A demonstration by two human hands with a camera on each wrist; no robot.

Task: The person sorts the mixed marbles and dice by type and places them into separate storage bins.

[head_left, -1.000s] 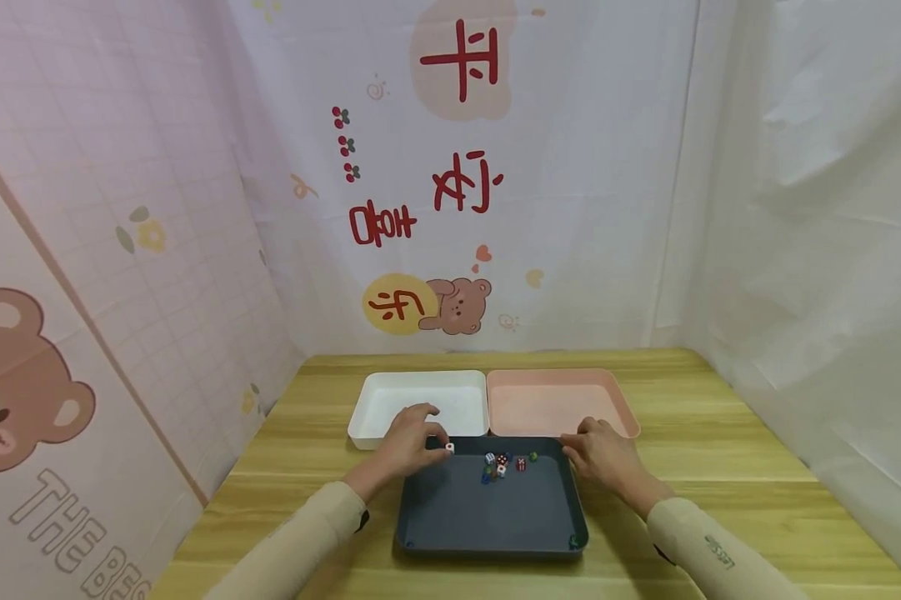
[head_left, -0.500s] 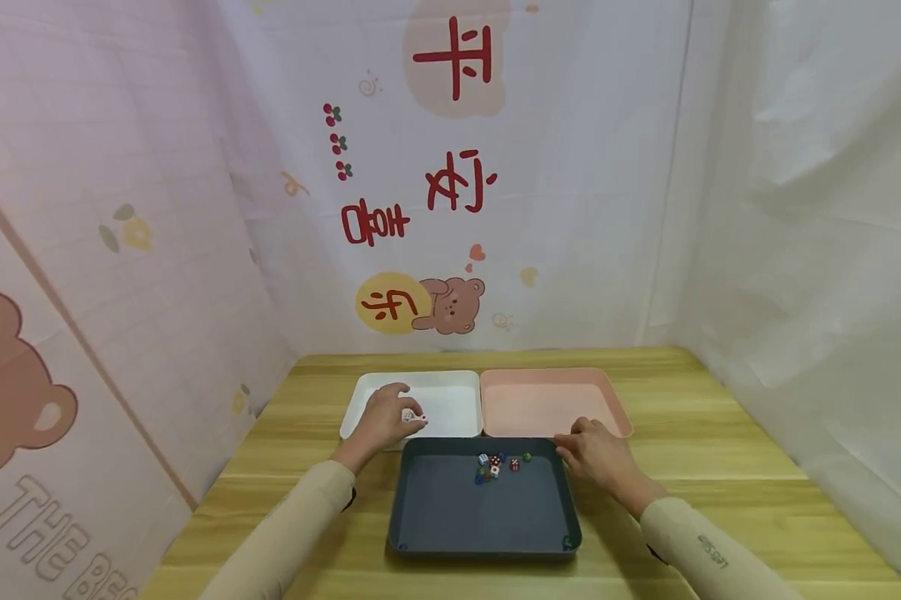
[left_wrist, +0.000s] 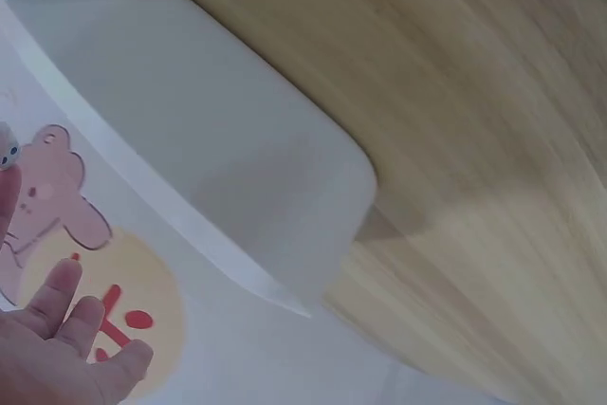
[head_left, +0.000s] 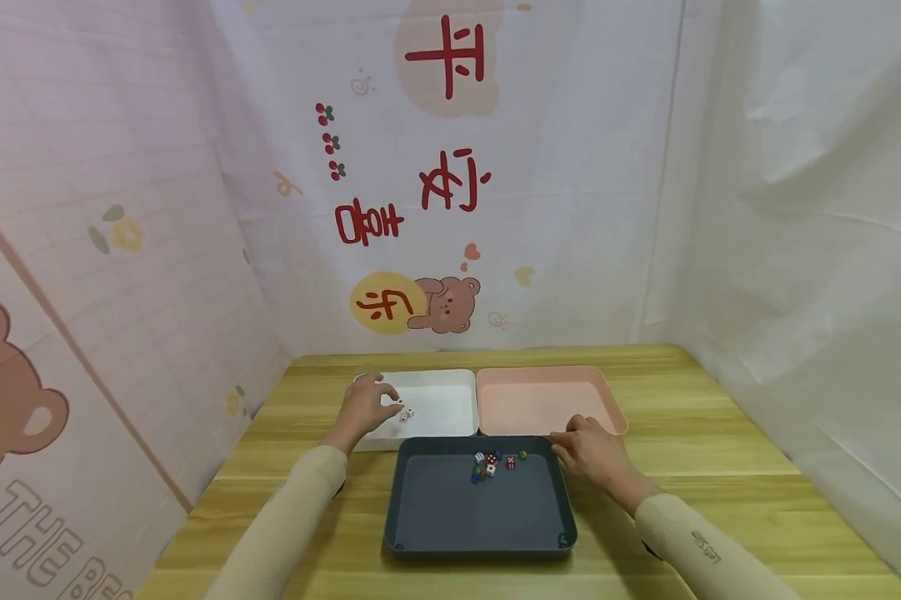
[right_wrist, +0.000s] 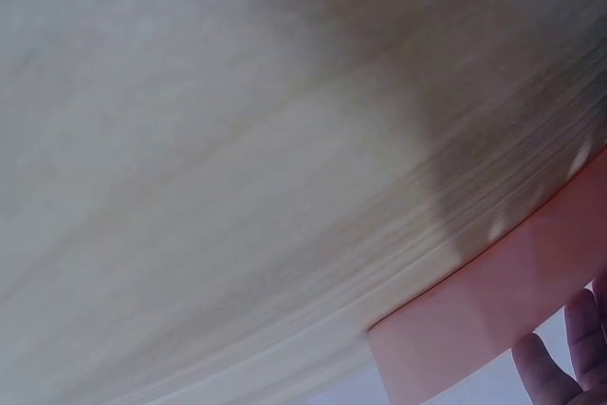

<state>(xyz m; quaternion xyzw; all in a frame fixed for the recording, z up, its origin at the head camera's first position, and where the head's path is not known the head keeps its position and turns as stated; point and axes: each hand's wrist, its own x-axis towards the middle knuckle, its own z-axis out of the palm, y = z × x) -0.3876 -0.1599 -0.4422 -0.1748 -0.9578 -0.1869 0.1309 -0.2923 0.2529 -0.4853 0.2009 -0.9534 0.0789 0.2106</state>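
Observation:
My left hand (head_left: 363, 406) is over the left part of the white tray (head_left: 446, 407), pinching a small white die (left_wrist: 8, 147) between thumb and forefinger. Its other fingers are spread in the left wrist view. A few white dice (head_left: 407, 414) lie in that tray just below the fingertips. My right hand (head_left: 593, 450) rests at the back right corner of the dark grey tray (head_left: 480, 521), its fingertips touching the rim. Toward the back of the grey tray sit several dice and small coloured pieces, among them a red die (head_left: 511, 462) and a green piece (head_left: 523, 455).
A pink tray (head_left: 543, 404) stands right of the white one, both behind the grey tray. Small pieces lie in the grey tray's front corners, a green one (head_left: 563, 540) at the right. Printed cloth hangs around the wooden table (head_left: 705, 467).
My left hand has carried the die from the grey tray's back left corner leftward and back, over the white tray. The right hand has stayed at the grey tray's corner.

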